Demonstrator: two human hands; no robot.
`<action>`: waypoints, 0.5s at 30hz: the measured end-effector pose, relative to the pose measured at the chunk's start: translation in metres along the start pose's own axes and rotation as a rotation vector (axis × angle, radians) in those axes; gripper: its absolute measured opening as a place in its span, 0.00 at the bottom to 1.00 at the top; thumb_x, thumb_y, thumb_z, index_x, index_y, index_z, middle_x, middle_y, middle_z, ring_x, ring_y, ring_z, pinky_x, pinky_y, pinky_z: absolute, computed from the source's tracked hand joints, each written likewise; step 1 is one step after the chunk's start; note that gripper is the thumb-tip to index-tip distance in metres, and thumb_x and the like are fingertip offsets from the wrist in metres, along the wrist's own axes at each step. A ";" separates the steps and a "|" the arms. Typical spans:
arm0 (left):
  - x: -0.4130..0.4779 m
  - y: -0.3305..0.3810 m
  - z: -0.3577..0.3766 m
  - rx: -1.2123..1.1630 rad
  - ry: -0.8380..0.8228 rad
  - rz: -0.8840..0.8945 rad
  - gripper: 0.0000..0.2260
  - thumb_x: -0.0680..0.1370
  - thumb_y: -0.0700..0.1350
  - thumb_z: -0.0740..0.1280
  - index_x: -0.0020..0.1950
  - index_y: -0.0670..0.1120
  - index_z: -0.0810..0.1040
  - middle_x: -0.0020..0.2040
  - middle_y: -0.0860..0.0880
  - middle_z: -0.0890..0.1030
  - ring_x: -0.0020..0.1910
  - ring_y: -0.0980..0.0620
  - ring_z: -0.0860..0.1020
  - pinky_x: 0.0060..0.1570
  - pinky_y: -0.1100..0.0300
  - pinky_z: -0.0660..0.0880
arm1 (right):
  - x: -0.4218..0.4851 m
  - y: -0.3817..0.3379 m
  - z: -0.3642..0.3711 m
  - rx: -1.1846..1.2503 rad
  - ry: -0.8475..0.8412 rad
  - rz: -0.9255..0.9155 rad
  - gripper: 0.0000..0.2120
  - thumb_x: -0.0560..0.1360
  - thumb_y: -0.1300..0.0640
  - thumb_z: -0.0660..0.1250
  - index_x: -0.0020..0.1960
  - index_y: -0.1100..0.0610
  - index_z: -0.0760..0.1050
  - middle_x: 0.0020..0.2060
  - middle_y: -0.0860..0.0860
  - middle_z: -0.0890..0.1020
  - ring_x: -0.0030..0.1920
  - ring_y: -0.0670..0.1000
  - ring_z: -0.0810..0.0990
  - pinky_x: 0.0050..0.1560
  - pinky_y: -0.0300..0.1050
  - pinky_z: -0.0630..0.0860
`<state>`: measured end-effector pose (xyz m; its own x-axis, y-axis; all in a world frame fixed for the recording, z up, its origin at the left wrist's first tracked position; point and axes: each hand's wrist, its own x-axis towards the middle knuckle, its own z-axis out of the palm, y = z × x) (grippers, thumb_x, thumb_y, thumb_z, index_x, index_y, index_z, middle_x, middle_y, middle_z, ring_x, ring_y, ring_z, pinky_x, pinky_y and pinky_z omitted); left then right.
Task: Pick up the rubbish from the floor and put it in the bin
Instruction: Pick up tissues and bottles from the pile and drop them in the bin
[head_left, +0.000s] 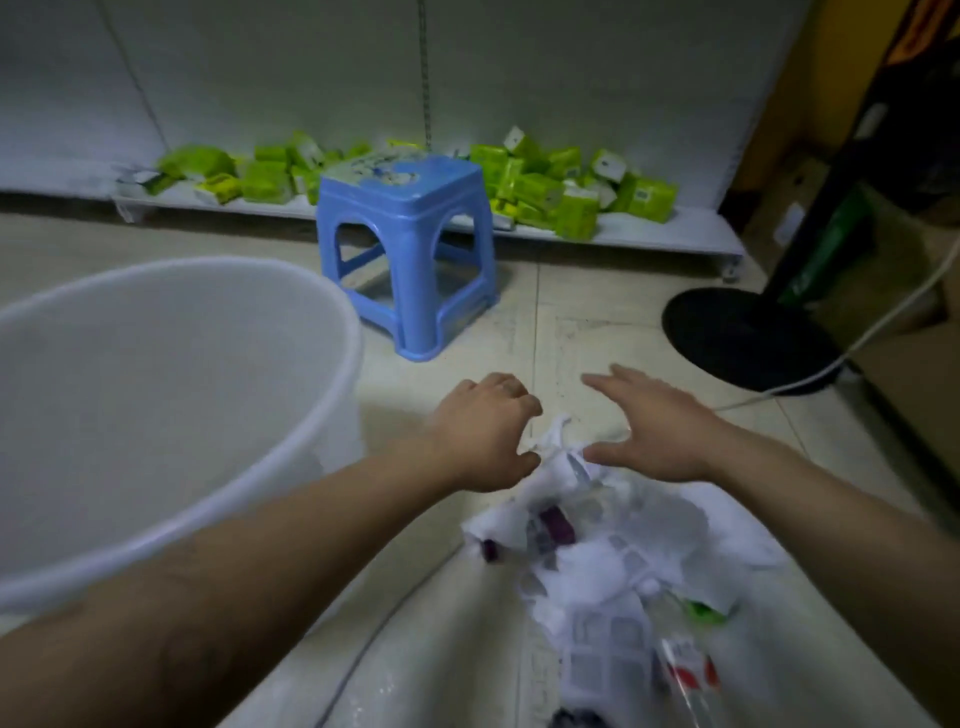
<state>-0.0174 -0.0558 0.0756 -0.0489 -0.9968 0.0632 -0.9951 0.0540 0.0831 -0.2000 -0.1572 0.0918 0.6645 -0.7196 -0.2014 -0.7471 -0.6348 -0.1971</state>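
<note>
Rubbish just under left hand, half-curled, and right hand, splayed.

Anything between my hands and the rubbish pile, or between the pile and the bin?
Nothing visible. The left hand and right hand are above the far end of the rubbish pile, and only bare floor lies between it and the white bin to its left. The blue stool stands off that path.
</note>
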 end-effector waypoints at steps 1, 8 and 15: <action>0.001 0.006 0.017 -0.007 -0.046 -0.024 0.25 0.72 0.57 0.65 0.67 0.49 0.71 0.66 0.47 0.73 0.67 0.47 0.68 0.62 0.50 0.68 | -0.007 0.007 0.020 0.022 -0.038 0.012 0.43 0.69 0.38 0.69 0.76 0.43 0.50 0.78 0.52 0.51 0.75 0.56 0.57 0.73 0.55 0.59; -0.021 0.007 0.110 -0.199 -0.333 -0.199 0.27 0.73 0.53 0.66 0.71 0.53 0.65 0.68 0.44 0.71 0.64 0.43 0.71 0.60 0.49 0.71 | -0.029 0.023 0.148 -0.009 -0.119 0.055 0.34 0.70 0.38 0.64 0.73 0.46 0.59 0.72 0.53 0.66 0.69 0.56 0.66 0.66 0.54 0.62; -0.025 0.004 0.170 -0.340 -0.401 -0.369 0.31 0.76 0.52 0.62 0.76 0.58 0.51 0.75 0.38 0.60 0.71 0.39 0.64 0.67 0.45 0.67 | -0.025 0.031 0.217 -0.092 -0.140 0.065 0.31 0.71 0.34 0.59 0.69 0.49 0.65 0.63 0.52 0.74 0.63 0.56 0.70 0.62 0.53 0.63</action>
<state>-0.0348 -0.0403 -0.0943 0.1971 -0.8946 -0.4010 -0.8729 -0.3464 0.3436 -0.2369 -0.0981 -0.1171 0.6054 -0.7178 -0.3439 -0.7824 -0.6160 -0.0917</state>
